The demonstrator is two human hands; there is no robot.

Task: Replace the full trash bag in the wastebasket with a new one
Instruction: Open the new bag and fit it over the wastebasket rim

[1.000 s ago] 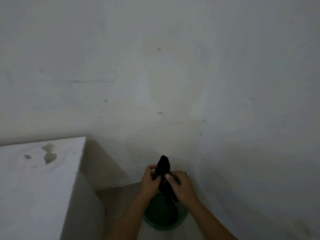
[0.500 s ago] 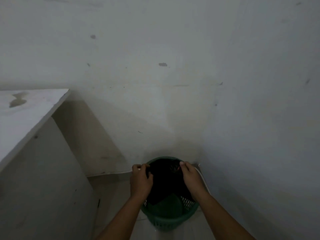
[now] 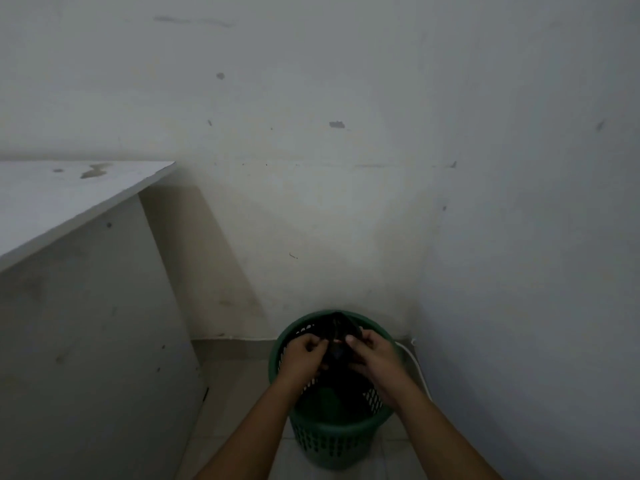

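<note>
Between my left hand and right hand hangs the black trash bag, both pinching its mouth. Directly below sits the green wastebasket, bag hanging lengthwise into it.

The wall is close behind my green basket. A white desk blocks my left side.
</note>
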